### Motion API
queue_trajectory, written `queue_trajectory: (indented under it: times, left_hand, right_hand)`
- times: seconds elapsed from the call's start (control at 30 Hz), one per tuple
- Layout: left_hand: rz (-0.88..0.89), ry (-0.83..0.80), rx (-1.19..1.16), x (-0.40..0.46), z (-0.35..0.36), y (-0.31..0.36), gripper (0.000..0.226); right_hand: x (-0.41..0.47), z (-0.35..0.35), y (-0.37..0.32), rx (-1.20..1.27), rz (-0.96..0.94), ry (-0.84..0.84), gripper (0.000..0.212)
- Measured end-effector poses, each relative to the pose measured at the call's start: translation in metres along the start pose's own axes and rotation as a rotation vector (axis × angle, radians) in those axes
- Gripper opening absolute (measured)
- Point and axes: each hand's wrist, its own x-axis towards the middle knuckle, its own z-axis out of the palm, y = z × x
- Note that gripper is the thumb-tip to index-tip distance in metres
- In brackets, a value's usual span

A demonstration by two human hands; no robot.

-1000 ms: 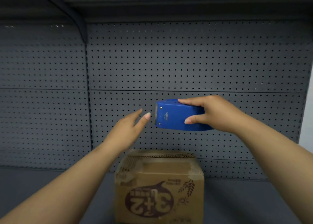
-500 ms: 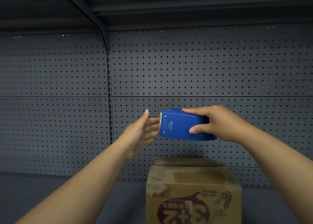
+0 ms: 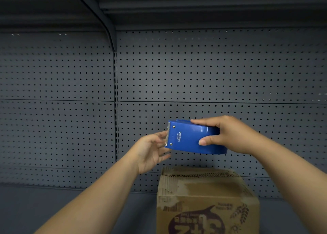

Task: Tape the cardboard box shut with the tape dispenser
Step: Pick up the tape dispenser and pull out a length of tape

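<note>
One tape dispenser point(image 3: 192, 138), blue, gripped by right hand point(image 3: 231, 134); left hand point(image 3: 150, 150) spread, fingertips at its serrated edge. One cardboard box point(image 3: 207, 202) on dark shelf point(image 3: 70, 207); grey pegboard point(image 3: 212, 70) behind.

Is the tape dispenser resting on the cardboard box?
No, the right hand holds the tape dispenser in the air above the cardboard box.

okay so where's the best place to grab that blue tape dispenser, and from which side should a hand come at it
Grip the blue tape dispenser by its smooth rounded rear body, coming from the right, as the right hand does: thumb on the near face, fingers over the top. Its toothed metal blade is at the left end, where the left hand has its fingertips, so that end is probably better left to the tape.
</note>
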Motion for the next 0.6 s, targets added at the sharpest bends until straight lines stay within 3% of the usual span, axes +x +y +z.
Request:
queue_trajectory:
  times: [0.17, 0.3, 0.6]
  left_hand:
    - [0.028, 0.11, 0.089, 0.011, 0.008, -0.009, 0.029]
    - [0.058, 0.15, -0.031, 0.015, 0.018, -0.012, 0.013]
    - [0.068, 0.318, -0.159, 0.02, 0.033, -0.021, 0.012]
  right_hand:
    - [0.0, -0.001, 0.004, -0.008, 0.007, -0.01, 0.056]
    - [-0.002, -0.003, 0.007, -0.007, 0.009, -0.01, 0.056]
    - [-0.007, -0.008, 0.016, -0.009, 0.006, 0.033, 0.057]
